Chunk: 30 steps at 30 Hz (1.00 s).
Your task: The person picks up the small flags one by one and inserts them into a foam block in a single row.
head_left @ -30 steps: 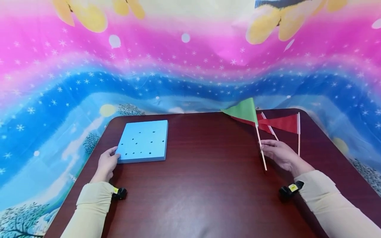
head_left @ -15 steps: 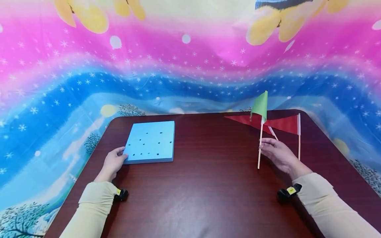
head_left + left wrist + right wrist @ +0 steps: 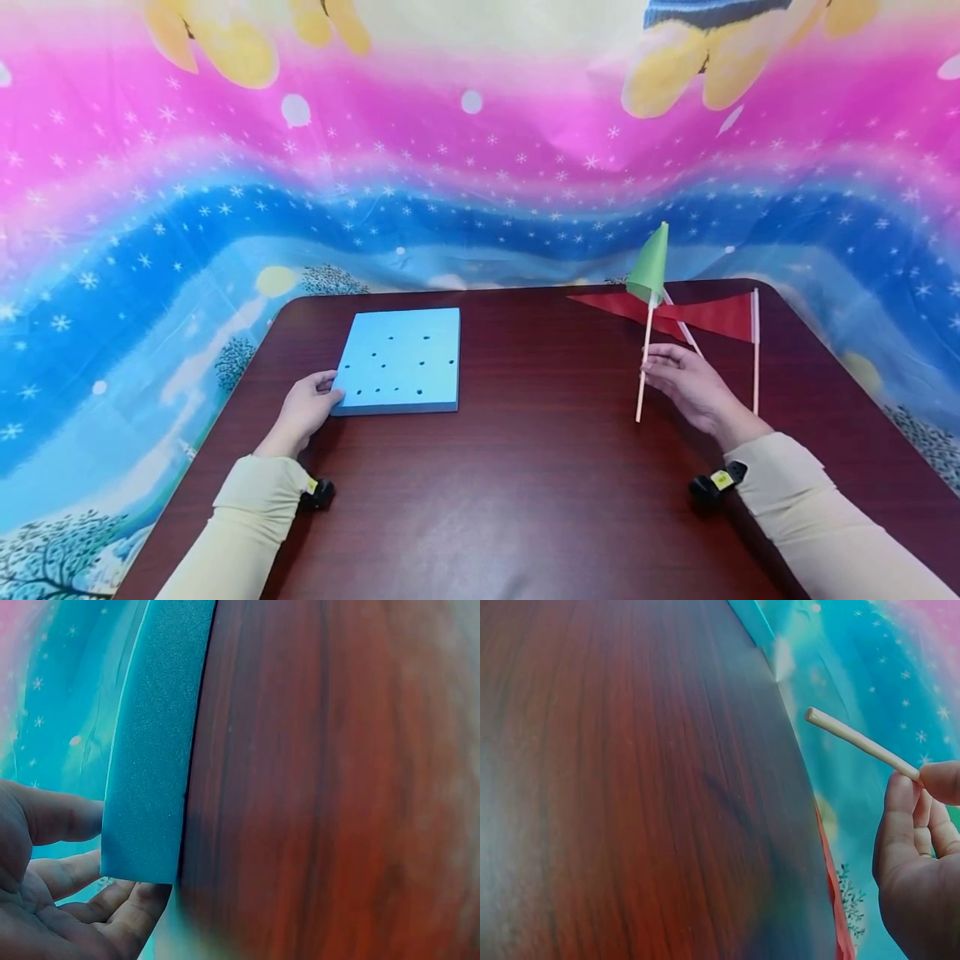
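Note:
A square light-blue foam board with several small holes in its top lies flat on the left part of the table. My left hand holds its near left corner, thumb on the upper edge and fingers against the side; the board's thick edge fills part of the left wrist view. My right hand pinches the stick of a small green flag between thumb and fingertips. The stick's bare lower end points free in the right wrist view. The green flag is upright, slightly tilted, above the table.
Behind the right hand, two red flags on white-sleeved sticks, one of them a red pennant, are at the table's right side. The dark wooden table has rounded far corners. A printed cloth hangs right behind it.
The foam board has slid rightward together with my left hand. My right hand has shifted slightly left, and the green flag has turned and tipped so its lower stick end points further left.

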Tool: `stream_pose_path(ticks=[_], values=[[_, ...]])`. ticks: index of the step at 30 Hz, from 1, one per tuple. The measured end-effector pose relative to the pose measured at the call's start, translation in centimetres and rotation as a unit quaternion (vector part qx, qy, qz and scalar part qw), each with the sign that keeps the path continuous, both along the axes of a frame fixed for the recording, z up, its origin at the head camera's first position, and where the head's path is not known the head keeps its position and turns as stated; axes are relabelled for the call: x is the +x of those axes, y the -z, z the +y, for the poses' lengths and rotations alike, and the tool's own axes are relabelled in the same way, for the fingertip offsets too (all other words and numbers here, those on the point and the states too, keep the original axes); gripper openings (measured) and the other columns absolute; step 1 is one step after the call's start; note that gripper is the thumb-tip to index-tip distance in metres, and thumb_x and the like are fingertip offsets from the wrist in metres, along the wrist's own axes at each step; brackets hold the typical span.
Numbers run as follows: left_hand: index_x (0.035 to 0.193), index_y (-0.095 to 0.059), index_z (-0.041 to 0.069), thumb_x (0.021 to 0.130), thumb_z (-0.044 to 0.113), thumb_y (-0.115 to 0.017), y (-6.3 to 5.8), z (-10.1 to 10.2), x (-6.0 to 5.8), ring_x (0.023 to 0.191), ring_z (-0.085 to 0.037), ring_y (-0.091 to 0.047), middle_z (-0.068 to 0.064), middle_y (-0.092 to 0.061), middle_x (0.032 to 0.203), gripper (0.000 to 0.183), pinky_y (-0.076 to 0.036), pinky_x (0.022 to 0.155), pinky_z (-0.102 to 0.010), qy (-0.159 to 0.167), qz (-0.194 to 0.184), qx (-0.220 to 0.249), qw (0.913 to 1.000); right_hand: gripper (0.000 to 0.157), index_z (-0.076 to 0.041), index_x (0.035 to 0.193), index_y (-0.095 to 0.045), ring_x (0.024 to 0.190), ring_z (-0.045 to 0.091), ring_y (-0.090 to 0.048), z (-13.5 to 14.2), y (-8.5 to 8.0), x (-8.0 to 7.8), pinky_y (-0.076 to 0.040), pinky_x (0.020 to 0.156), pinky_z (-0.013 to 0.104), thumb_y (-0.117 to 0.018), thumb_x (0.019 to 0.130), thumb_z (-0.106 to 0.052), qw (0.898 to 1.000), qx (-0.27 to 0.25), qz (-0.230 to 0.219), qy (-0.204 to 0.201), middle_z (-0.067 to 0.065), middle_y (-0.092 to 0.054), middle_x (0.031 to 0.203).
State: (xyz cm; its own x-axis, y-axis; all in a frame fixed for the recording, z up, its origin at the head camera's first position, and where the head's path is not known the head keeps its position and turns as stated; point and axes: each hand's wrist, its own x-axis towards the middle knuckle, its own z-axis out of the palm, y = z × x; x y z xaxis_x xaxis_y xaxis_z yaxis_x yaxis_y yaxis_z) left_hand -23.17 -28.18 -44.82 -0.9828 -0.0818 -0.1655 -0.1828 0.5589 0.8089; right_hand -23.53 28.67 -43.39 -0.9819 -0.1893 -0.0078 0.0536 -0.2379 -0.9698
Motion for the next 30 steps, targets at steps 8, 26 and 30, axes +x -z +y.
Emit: stream_pose_path(ticks=[8, 26, 30], values=[[0.149, -0.041, -0.014, 0.104, 0.007, -0.054, 0.1, 1.5, -0.1, 0.134, -0.048, -0.046, -0.038, -0.047, 0.143, 0.051, -0.043, 0.106, -0.058, 0.019, 0.018, -0.003, 0.9996, 0.025, -0.013, 0.106, -0.063, 0.091, 0.009, -0.064, -1.1, -0.4, 0.0, -0.055, 0.083, 0.022, -0.052, 0.102, 0.009, 0.999, 0.029, 0.023, 0.011, -0.001, -0.066, 0.095], [0.144, -0.049, -0.012, 0.102, 0.005, -0.059, 0.6, 5.7, -0.6, 0.129, -0.045, -0.053, -0.033, -0.054, 0.136, 0.046, -0.047, 0.103, -0.054, 0.037, 0.034, 0.015, 0.9986, 0.018, 0.004, 0.118, -0.053, 0.087, 0.005, -0.062, -4.5, -1.2, -1.1, -0.055, 0.082, 0.020, -0.057, 0.101, 0.007, 0.982, 0.152, 0.074, 0.079, 0.000, -0.059, 0.096], [0.143, -0.050, -0.011, 0.101, 0.005, -0.060, 0.8, 6.6, -0.8, 0.127, -0.044, -0.056, -0.032, -0.057, 0.133, 0.046, -0.048, 0.101, -0.053, 0.036, 0.039, 0.017, 0.9985, 0.019, 0.008, 0.119, -0.052, 0.087, 0.006, -0.063, -5.9, -1.4, -1.4, -0.055, 0.082, 0.020, -0.057, 0.100, 0.008, 0.980, 0.160, 0.085, 0.086, 0.001, -0.058, 0.097]])
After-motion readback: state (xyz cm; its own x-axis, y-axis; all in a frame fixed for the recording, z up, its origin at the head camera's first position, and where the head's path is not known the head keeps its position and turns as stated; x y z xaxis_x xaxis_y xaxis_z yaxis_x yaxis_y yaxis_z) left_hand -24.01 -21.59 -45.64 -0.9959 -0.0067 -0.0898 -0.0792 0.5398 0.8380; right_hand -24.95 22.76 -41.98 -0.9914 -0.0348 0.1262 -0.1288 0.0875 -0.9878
